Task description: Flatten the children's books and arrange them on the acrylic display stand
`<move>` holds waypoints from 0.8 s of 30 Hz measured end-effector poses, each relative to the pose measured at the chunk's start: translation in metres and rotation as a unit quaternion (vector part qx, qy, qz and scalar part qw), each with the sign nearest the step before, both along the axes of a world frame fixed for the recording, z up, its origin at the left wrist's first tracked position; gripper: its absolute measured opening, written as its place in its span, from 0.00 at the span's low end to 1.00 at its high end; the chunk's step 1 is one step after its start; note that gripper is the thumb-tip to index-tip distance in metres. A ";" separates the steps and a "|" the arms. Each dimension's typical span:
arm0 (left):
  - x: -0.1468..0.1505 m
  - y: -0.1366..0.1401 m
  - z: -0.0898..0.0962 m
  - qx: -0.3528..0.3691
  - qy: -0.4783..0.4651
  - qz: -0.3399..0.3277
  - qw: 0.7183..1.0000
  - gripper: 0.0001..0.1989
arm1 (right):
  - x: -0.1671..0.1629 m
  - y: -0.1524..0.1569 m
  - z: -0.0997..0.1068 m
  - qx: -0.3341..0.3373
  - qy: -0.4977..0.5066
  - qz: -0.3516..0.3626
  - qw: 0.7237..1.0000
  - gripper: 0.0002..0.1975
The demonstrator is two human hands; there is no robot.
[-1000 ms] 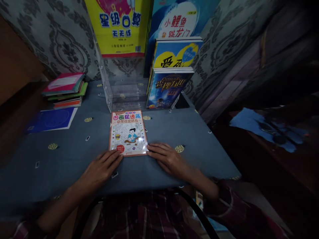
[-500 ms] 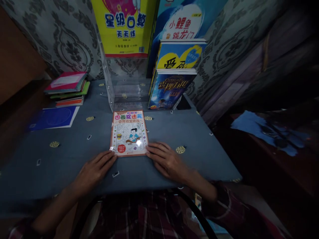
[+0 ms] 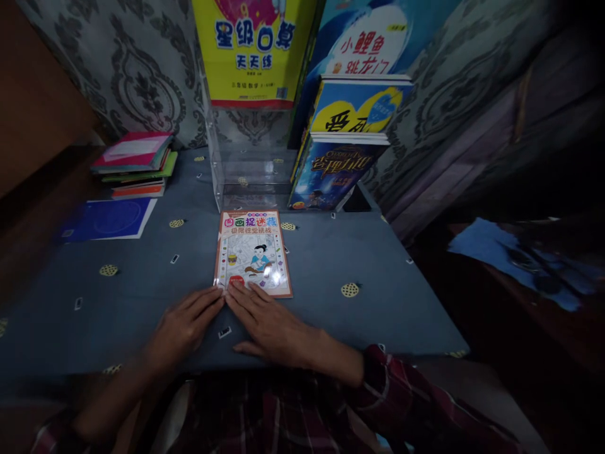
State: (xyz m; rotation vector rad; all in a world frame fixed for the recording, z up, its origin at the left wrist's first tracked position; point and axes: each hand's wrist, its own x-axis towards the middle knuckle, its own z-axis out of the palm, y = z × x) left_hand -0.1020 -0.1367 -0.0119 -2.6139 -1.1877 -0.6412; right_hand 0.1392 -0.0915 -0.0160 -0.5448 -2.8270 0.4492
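Observation:
A picture-puzzle book [image 3: 239, 249] with an orange-brown border lies flat on the patterned grey-blue cloth, its cover facing up. The fingertips of my left hand [image 3: 184, 325] touch its lower left corner; the fingers are stretched out close together and the thumb is hidden. My right hand [image 3: 269, 325] rests palm down across the lower edge, fingers flat on the cover and thumb apart on the cloth. Those fingers partly cover the red circle at the bottom of the cover. Neither hand is wrapped around anything.
Just behind the book stands a clear acrylic rack [image 3: 215, 164]. It holds a yellow workbook [image 3: 255, 69] and several books, with a dark blue one [image 3: 331, 170] in front. At left are a stack of books [image 3: 135, 157] and a blue booklet [image 3: 111, 219]. The table's right edge slants away.
My right hand has moved left from the book's lower right corner onto its lower left part. My left hand stays at the corner. The whole view has shifted slightly.

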 end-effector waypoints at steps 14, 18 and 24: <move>-0.001 0.000 -0.002 -0.005 -0.010 0.002 1.000 0.24 | 0.049 -0.008 0.005 -0.013 -0.006 -0.070 0.997 0.45; -0.002 0.001 0.000 -0.005 -0.004 0.004 1.000 0.22 | 0.062 -0.010 0.003 0.004 -0.004 -0.081 0.997 0.45; -0.008 0.001 0.003 -0.017 -0.025 -0.028 0.999 0.23 | 0.074 -0.011 -0.001 0.013 -0.009 -0.091 0.996 0.47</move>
